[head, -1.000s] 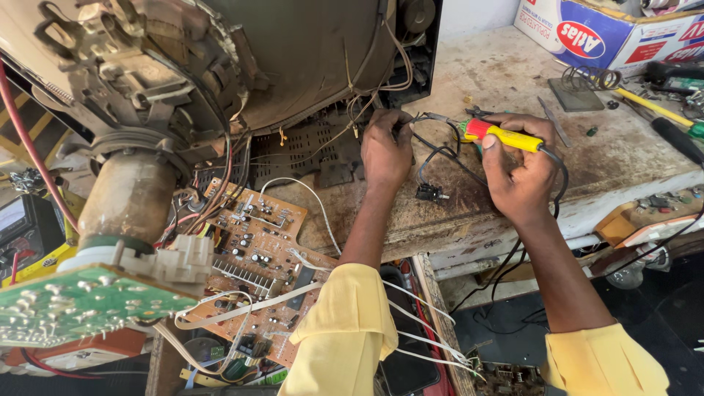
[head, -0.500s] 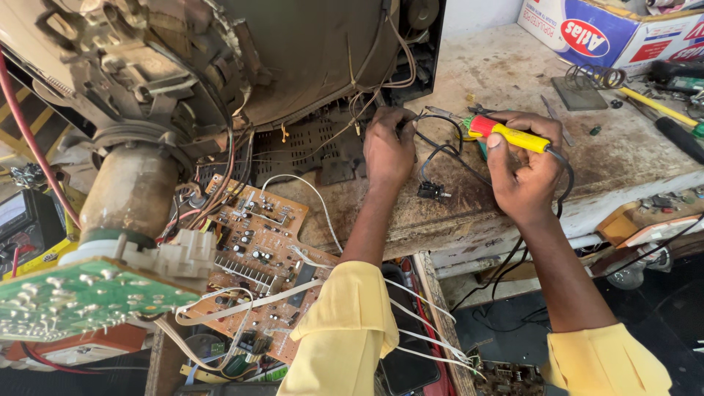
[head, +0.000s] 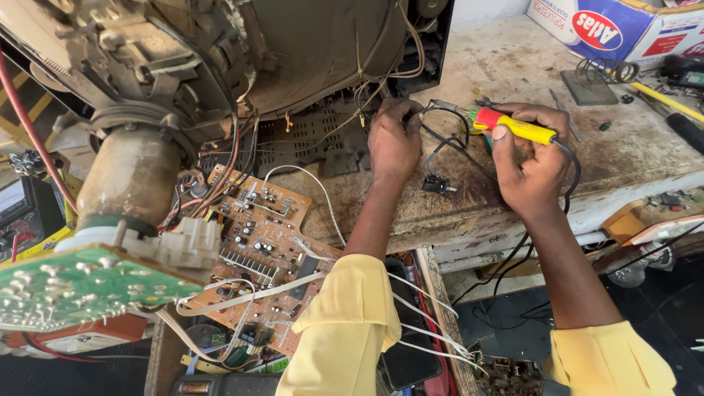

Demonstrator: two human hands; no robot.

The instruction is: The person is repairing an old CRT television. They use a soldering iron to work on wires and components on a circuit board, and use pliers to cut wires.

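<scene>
Head view: the right hand (head: 532,169) grips a yellow-and-red iron (head: 513,126), fingers (head: 501,136) closed around its handle, tip pointing left toward the black wires (head: 447,143). The left hand (head: 392,139) rests on the bench (head: 638,147), fingers curled and pinching those wires just beside the tip. A small black part (head: 438,184) hangs on the wires between both hands. A brown circuit board (head: 257,235) lies lower left.

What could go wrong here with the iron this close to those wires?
The left hand pinches black wires right by the tip end of the yellow-handled soldering iron in the right hand; a slip might burn fingers or insulation. The iron's cord loops round the wrist and may snag.
</scene>
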